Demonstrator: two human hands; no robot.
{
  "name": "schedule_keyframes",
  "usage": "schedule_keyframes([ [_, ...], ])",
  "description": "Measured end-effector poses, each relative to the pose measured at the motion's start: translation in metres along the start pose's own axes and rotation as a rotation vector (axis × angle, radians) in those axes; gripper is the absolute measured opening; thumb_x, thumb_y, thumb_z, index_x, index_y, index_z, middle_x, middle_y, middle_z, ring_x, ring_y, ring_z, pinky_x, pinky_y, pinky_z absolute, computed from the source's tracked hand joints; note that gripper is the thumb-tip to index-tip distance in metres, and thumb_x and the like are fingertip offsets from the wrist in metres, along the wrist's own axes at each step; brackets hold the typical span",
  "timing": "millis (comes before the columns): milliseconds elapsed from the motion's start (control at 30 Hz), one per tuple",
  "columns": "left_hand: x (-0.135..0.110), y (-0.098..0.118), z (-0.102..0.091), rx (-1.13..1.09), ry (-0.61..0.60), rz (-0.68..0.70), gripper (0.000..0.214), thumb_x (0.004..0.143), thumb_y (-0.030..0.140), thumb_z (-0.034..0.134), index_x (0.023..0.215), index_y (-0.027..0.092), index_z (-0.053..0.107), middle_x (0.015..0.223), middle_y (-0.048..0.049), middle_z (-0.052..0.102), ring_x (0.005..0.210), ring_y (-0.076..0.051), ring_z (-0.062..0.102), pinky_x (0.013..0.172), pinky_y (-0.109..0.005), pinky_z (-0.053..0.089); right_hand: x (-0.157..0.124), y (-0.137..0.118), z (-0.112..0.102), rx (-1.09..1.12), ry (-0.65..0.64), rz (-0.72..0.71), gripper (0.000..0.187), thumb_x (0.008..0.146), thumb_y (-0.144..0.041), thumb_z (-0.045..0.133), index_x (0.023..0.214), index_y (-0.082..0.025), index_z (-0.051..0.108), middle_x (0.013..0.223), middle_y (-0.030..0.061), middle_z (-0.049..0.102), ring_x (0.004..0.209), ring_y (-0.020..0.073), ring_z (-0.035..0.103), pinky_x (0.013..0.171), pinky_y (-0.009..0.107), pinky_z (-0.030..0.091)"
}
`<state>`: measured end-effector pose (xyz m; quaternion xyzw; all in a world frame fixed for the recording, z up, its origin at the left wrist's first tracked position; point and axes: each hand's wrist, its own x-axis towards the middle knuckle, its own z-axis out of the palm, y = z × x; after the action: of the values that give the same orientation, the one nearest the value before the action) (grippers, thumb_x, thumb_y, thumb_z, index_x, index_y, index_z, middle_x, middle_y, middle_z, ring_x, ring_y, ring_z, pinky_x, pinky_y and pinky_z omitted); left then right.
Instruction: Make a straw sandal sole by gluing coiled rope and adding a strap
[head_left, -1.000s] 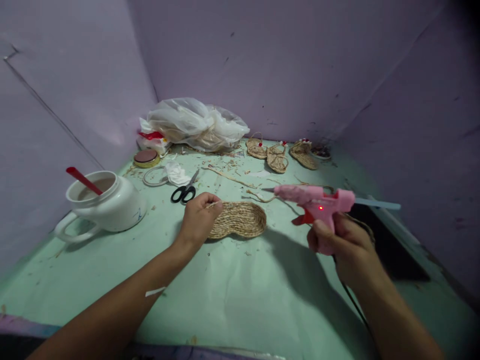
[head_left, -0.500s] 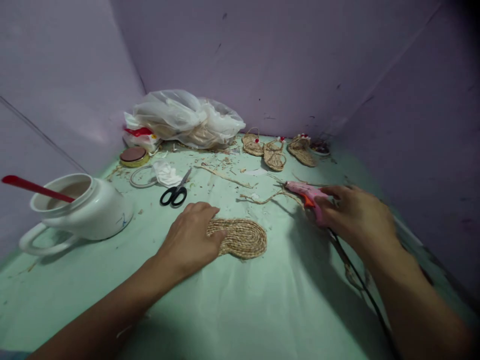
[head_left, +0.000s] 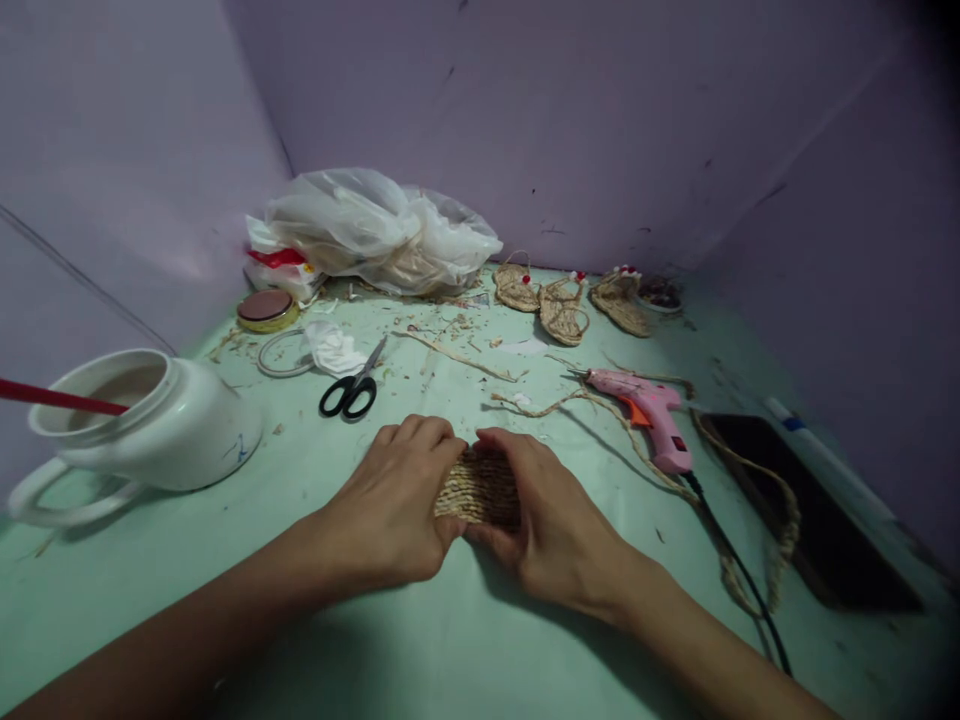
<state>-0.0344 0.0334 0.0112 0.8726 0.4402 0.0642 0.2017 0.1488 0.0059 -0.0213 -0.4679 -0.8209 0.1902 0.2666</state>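
A woven straw sole (head_left: 478, 487) lies on the green table (head_left: 480, 620) in front of me. My left hand (head_left: 390, 505) grips its left end, fingers curled over the top. My right hand (head_left: 551, 525) holds its right end the same way, so only the middle of the sole shows. A pink glue gun (head_left: 651, 415) lies on the table to the right, clear of both hands, with its black cord (head_left: 739, 570) running toward me.
Black scissors (head_left: 351, 390), a white jug (head_left: 157, 425) with a red stick, a plastic bag (head_left: 375, 235) and small straw sandals (head_left: 562, 305) sit farther back. A straw braid (head_left: 780, 520) loops beside a dark slab (head_left: 806, 515) at the right. Purple walls enclose the table.
My right hand set the glue gun down on the table and came left onto the sole. Both hands now clasp the sole, which has shifted nearer to me.
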Motion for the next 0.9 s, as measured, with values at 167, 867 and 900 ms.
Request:
schedule_keyframes([
  [167, 0.000, 0.000, -0.002, 0.031, -0.019, 0.032, 0.042, 0.068, 0.028, 0.063, 0.108, 0.016, 0.058, 0.110, -0.0100, 0.053, 0.102, -0.027, 0.046, 0.088, -0.044, 0.040, 0.000, 0.002, 0.005, 0.039, 0.033, 0.034, 0.065, 0.065, -0.020, 0.064, 0.124, -0.012, 0.037, 0.115, 0.0139, 0.056, 0.101, 0.0252, 0.052, 0.089, 0.042, 0.046],
  [867, 0.004, 0.000, -0.002, 0.052, 0.020, 0.077, 0.026, 0.069, 0.028, 0.058, 0.093, 0.018, 0.057, 0.093, -0.0074, 0.059, 0.091, -0.026, 0.052, 0.087, -0.043, 0.036, 0.005, -0.007, -0.001, 0.129, 0.014, 0.013, 0.029, 0.066, -0.013, 0.063, 0.091, -0.020, 0.051, 0.103, 0.0074, 0.061, 0.093, 0.0233, 0.053, 0.083, 0.041, 0.045],
  [900, 0.003, 0.000, -0.002, 0.053, 0.025, 0.070, 0.028, 0.068, 0.028, 0.058, 0.094, 0.018, 0.057, 0.094, -0.0078, 0.059, 0.092, -0.026, 0.052, 0.087, -0.044, 0.036, 0.004, -0.007, 0.000, 0.126, 0.023, 0.025, 0.029, 0.066, -0.012, 0.063, 0.091, -0.020, 0.050, 0.103, 0.0076, 0.061, 0.093, 0.0235, 0.053, 0.082, 0.041, 0.045],
])
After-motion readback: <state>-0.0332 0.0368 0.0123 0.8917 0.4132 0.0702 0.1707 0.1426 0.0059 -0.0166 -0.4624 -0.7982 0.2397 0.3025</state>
